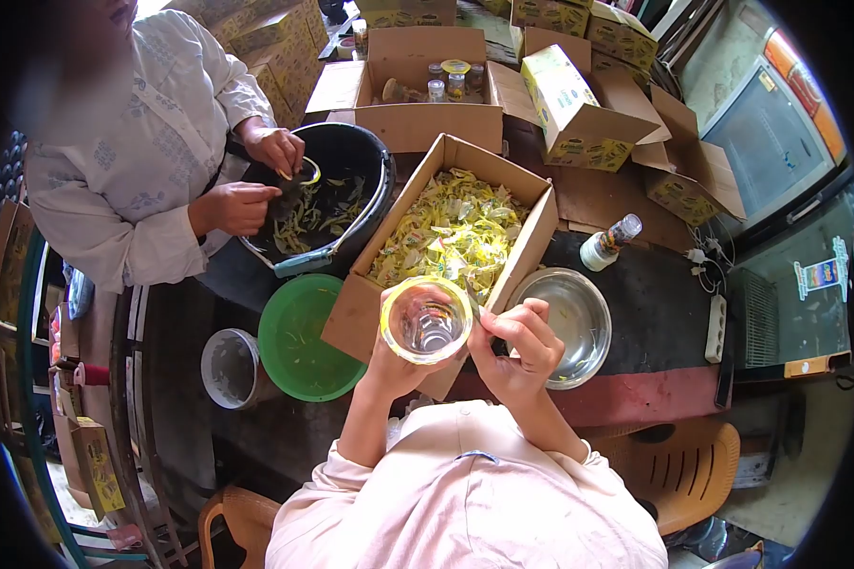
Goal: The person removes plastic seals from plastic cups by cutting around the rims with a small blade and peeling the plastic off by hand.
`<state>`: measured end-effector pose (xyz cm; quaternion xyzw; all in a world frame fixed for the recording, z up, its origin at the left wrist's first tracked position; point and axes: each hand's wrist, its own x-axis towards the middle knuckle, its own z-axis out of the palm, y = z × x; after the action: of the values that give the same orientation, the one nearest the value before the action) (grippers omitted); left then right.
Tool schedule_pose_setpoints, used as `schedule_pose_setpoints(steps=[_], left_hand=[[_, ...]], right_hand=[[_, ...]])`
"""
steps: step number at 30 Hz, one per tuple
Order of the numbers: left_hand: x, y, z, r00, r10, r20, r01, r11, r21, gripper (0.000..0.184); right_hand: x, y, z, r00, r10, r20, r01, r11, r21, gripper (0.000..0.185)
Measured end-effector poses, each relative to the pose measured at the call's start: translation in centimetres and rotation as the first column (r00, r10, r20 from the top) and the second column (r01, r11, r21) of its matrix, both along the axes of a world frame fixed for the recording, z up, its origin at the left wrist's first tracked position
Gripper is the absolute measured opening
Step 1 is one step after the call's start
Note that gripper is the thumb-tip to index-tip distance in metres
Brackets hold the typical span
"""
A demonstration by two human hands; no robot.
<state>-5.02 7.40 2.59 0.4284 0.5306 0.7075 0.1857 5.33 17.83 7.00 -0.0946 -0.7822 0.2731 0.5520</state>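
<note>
My left hand point(389, 368) is wrapped round a clear plastic cup point(433, 334), whose mouth with its yellow rim faces up toward me. Close by the right side of that rim, my right hand point(520, 353) is closed in a pinch. A thin dark piece shows at its fingertips, too small to name. Just beyond both hands, a cardboard box point(531, 254) holds a heap of yellow and clear plastic scraps point(455, 223). A steel bowl point(593, 327) sits right behind my right hand.
At the left, a co-worker point(152, 142) holds a yellow-rimmed piece over a black bucket point(380, 204). A green basin point(294, 332) and a grey bucket point(228, 370) stand left. A filled cup point(603, 248) stands right. An open carton point(432, 128) of cups lies beyond.
</note>
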Motion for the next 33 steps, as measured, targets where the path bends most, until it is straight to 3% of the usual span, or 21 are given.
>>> schedule_pose_setpoints(steps=[13, 16, 17, 20, 23, 26, 33], left_hand=[[-0.5, -1.3, -0.4, 0.994, 0.005, -0.11, -0.023, 0.986, -0.163, 0.065], [0.0, -1.3, 0.0, 0.999, -0.043, 0.012, 0.044, 0.993, -0.109, 0.065], [-0.2, -1.3, -0.1, 0.997, -0.023, -0.08, 0.014, 0.993, -0.121, 0.066], [-0.9, -1.3, -0.2, 0.992, -0.022, -0.125, -0.001, 0.983, -0.182, 0.069], [-0.9, -1.3, -1.1, 0.982, -0.085, 0.17, 0.105, 0.988, -0.111, 0.072], [-0.4, -0.6, 0.4, 0.923, -0.164, 0.348, 0.173, 0.985, 0.004, 0.079], [-0.9, -0.2, 0.6, 0.978, -0.132, 0.162, 0.134, 0.991, 0.001, 0.079]], right_hand=[[-0.1, 0.2, -0.1, 0.999, 0.039, 0.01, -0.039, 0.999, -0.028, 0.018], [-0.1, 0.7, -0.1, 0.997, 0.063, 0.038, -0.062, 0.997, -0.035, 0.021], [0.0, 0.7, -0.2, 0.997, 0.066, 0.026, -0.065, 0.997, -0.046, 0.021], [0.0, 0.8, -0.4, 0.998, 0.066, -0.001, -0.066, 0.995, -0.078, 0.021], [0.1, 0.7, -0.1, 0.999, 0.052, -0.006, -0.052, 0.993, -0.109, 0.019], [0.2, 0.4, -0.1, 0.998, 0.067, -0.016, -0.069, 0.991, -0.115, 0.019], [-0.5, 0.2, 0.3, 0.999, 0.023, -0.036, -0.024, 0.999, -0.041, 0.022]])
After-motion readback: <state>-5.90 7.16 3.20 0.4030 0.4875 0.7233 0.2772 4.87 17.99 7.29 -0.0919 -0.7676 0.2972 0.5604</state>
